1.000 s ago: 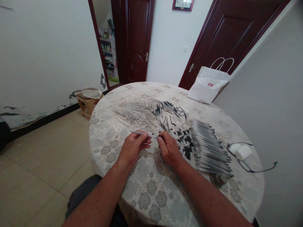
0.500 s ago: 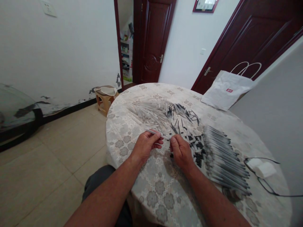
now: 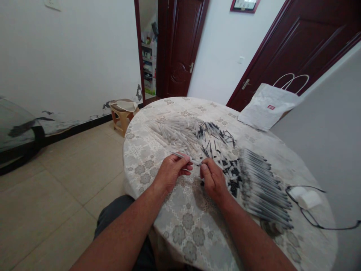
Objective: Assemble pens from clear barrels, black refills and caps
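Note:
Over the near side of the round table [image 3: 169, 203], my left hand [image 3: 170, 170] pinches a slim whitish pen [image 3: 177, 154] between thumb and fingers. My right hand [image 3: 213, 178] is closed at the pen's right end, its fingers hiding that tip. Just beyond both hands lies a loose pile of whitish pen barrels [image 3: 176, 131]. Thin black pen parts [image 3: 216, 130] are heaped to the right of the barrels. Small black-and-white pen pieces [image 3: 234, 178] lie beside my right hand. Further right, many pens with dark ends [image 3: 265, 188] are stacked in a neat row.
Eyeglasses [image 3: 318, 226] and a white folded tissue pack [image 3: 308, 199] sit at the table's right. A white paper bag [image 3: 269, 107] stands at the back right edge. On the floor to the left is a yellow stool [image 3: 121, 118].
The view has shifted slightly, so everything sits a little further left and up in the picture. Both hands keep nearly the same hold on the pen.

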Motion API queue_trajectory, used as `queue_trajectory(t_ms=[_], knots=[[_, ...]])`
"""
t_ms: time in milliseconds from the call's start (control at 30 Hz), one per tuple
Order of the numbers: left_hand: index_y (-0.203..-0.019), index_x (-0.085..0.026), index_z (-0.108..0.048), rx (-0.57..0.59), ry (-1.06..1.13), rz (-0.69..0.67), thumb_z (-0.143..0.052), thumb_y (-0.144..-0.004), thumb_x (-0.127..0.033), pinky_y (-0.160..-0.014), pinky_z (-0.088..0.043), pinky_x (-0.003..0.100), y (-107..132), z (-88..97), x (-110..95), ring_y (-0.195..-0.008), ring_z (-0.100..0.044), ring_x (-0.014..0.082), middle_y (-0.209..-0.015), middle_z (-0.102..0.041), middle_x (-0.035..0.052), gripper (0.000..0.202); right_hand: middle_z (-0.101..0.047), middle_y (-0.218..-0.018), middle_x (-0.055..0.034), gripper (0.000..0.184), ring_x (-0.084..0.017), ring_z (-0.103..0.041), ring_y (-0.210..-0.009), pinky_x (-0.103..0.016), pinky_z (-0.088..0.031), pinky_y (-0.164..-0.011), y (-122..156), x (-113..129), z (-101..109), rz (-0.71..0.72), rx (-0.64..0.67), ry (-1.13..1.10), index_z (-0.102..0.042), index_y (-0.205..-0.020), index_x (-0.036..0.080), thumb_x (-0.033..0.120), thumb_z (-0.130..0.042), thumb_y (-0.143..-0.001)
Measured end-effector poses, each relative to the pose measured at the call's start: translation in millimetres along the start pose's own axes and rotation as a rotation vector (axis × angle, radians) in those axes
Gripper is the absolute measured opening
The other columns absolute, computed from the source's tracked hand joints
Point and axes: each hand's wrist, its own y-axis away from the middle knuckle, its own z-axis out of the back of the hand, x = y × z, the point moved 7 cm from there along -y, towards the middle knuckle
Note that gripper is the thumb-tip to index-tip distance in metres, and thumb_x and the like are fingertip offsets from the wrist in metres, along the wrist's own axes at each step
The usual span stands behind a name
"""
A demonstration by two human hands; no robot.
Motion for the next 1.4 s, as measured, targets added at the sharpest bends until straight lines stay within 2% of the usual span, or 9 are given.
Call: queue_trajectory(t_ms=[333, 567, 733, 867, 1000, 1100, 1200, 1300, 1400], knots=[[-0.09, -0.013, -0.069, 0.014, -0.008, -0.01, -0.083, -0.078, -0.04, -0.06, -0.059, 0.026, -3.8, 0.8, 2.2, -0.07, -0.07, 0.016, -0.083, -0.074, 0.0077, 0.033, -0.053, -0.063, 0.0026, 0.042, -0.015, -0.051, -0.061, -0.027, -0.039, -0.063, -3.0, -9.5, -0.7, -0.122, 0.035, -0.134, -0.05, -0.072, 0.023, 0.046, -0.04, -0.105], [-0.093, -0.013, -0.068, 0.036, -0.009, -0.021, -0.083, -0.077, -0.042, -0.061, -0.058, 0.028, -6.2, -2.8, -3.4, -0.07, -0.07, 0.0164, -0.086, -0.075, 0.0082, 0.037, -0.057, -0.062, 0.003, 0.043, -0.012, -0.047, -0.046, -0.023, -0.035, -0.043, -7.7, -17.1, -7.9, -0.351, 0.162, -0.497, -0.053, -0.08, 0.022, 0.057, -0.039, -0.101], [-0.09, -0.014, -0.069, 0.075, -0.137, -0.068, -0.081, -0.078, -0.043, -0.063, -0.058, 0.028, -12.8, -13.5, -10.9, -0.073, -0.07, 0.0175, -0.085, -0.075, 0.0075, 0.034, -0.065, -0.077, 0.0026, 0.02, -0.011, -0.055, -0.056, -0.022, -0.042, -0.051, -15.2, -5.2, 13.1, -0.246, 0.194, -0.337, -0.059, -0.102, 0.022, 0.041, -0.06, -0.095], [-0.09, -0.013, -0.071, 0.184, -0.252, -0.071, -0.076, -0.082, -0.045, -0.064, -0.057, 0.03, -15.3, -26.3, -8.5, -0.075, -0.07, 0.0186, -0.088, -0.075, 0.0099, 0.033, -0.068, -0.08, 0.0013, 0.015, -0.012, -0.056, -0.059, -0.023, -0.045, -0.055, -11.8, -7.9, 30.5, -0.242, 0.21, -0.23, -0.062, -0.099, 0.022, 0.036, -0.058, -0.095], [-0.091, -0.015, -0.07, 0.208, -0.344, -0.062, -0.071, -0.085, -0.045, -0.065, -0.057, 0.031, -14.9, -27.2, -8.2, -0.077, -0.07, 0.0196, -0.093, -0.075, 0.0103, 0.031, -0.067, -0.076, 0.0012, 0.018, -0.012, -0.055, -0.056, -0.023, -0.043, -0.052, -4.5, -24.5, 41.5, -0.27, 0.165, -0.271, -0.062, -0.095, 0.022, 0.039, -0.058, -0.095], [-0.092, -0.017, -0.069, 0.177, -0.584, -0.129, -0.064, -0.089, -0.041, -0.065, -0.055, 0.032, -15.8, -21.1, -12.4, -0.076, -0.07, 0.0199, -0.09, -0.074, 0.008, 0.024, -0.066, -0.076, 0.0007, 0.021, -0.013, -0.054, -0.055, -0.024, -0.042, -0.05, 2.0, -43.6, 51.0, -0.31, -0.007, -0.332, -0.061, -0.098, 0.021, 0.042, -0.059, -0.094], [-0.095, -0.019, -0.069, 0.104, -1.055, -0.328, -0.061, -0.092, -0.033, -0.077, -0.052, 0.035, -15.3, -19.2, -15.8, -0.081, -0.069, 0.0213, -0.089, -0.073, 0.0064, 0.017, -0.068, -0.079, -0.0008, 0.024, -0.014, -0.056, -0.057, -0.025, -0.044, -0.052, 9.6, -55.0, 58.2, -0.323, -0.143, -0.285, -0.061, -0.102, 0.021, 0.043, -0.058, -0.094], [-0.105, -0.02, -0.068, 0.106, -1.479, -0.47, -0.058, -0.094, -0.029, -0.088, -0.049, 0.036, -13.4, -28.3, -3.0, -0.098, -0.068, 0.0242, -0.102, -0.072, 0.0084, 0.017, -0.07, -0.081, -0.0022, 0.023, -0.015, -0.061, -0.064, -0.026, -0.047, -0.059, 13.8, -50.7, 63.9, -0.265, -0.189, -0.134, -0.063, -0.104, 0.021, 0.041, -0.057, -0.095], [-0.115, -0.022, -0.066, 0.146, -1.707, -0.449, -0.058, -0.095, -0.029, -0.084, -0.049, 0.033, -14.6, -35.3, 14.9, -0.103, -0.066, 0.0246, -0.114, -0.068, 0.0099, 0.023, -0.071, -0.083, -0.0024, 0.02, -0.016, -0.063, -0.068, -0.027, -0.048, -0.066, 15.7, -41.5, 67.9, -0.203, -0.21, -0.007, -0.065, -0.104, 0.022, 0.038, -0.056, -0.096]])
